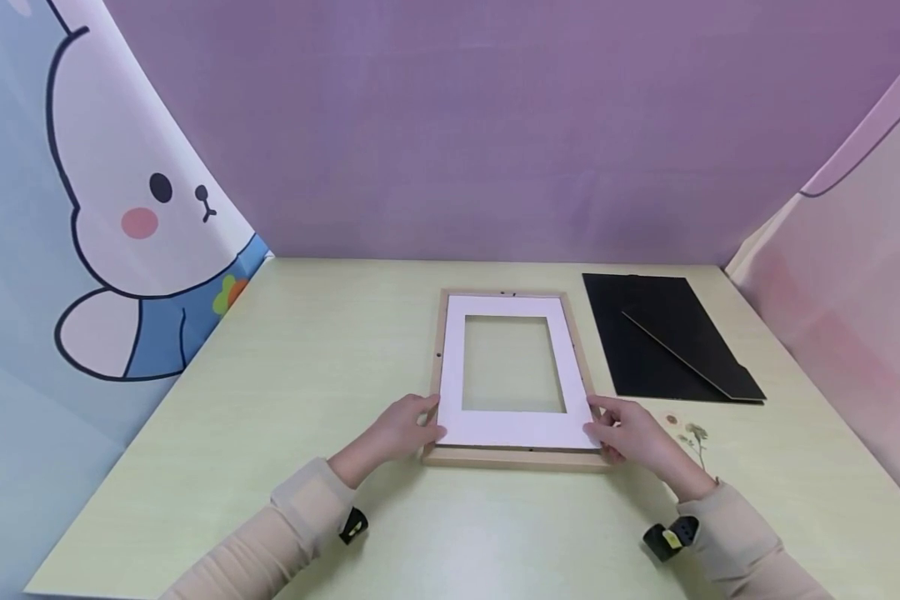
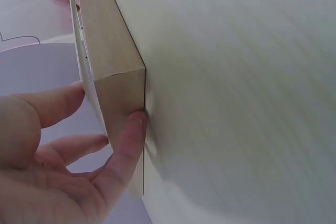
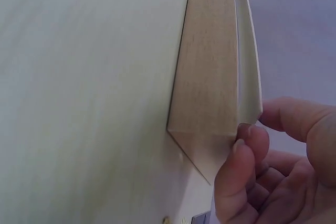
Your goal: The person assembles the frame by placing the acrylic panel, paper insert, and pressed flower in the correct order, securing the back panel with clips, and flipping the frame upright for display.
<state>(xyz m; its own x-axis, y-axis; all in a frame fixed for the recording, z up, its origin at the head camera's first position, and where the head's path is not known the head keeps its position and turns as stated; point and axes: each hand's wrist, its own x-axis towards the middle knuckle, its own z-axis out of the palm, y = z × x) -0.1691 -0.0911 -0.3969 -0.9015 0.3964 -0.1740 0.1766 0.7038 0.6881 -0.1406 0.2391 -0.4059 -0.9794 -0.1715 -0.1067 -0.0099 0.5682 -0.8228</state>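
Observation:
A white picture mat (image 1: pixel 525 429) with a rectangular window lies over a light wooden picture frame (image 1: pixel 517 459) on the table. Its near edge stands slightly above the frame, with a gap visible in both wrist views. At the near left corner my left hand (image 1: pixel 399 429) holds the mat's edge with thumb and fingers; one finger touches the frame's side (image 2: pixel 123 98). My right hand (image 1: pixel 633 433) pinches the mat's near right edge, its curled fingers close against the frame corner (image 3: pixel 210 145). Small dark tabs show along the frame's inner edge.
Right of the frame lies a black backing board (image 1: pixel 615 333) with a slanted stand leg (image 1: pixel 690 358) on it. Small dried flowers (image 1: pixel 696 437) lie beside my right hand. Purple cloth (image 1: pixel 495 150) hangs behind the table, printed cloths at both sides.

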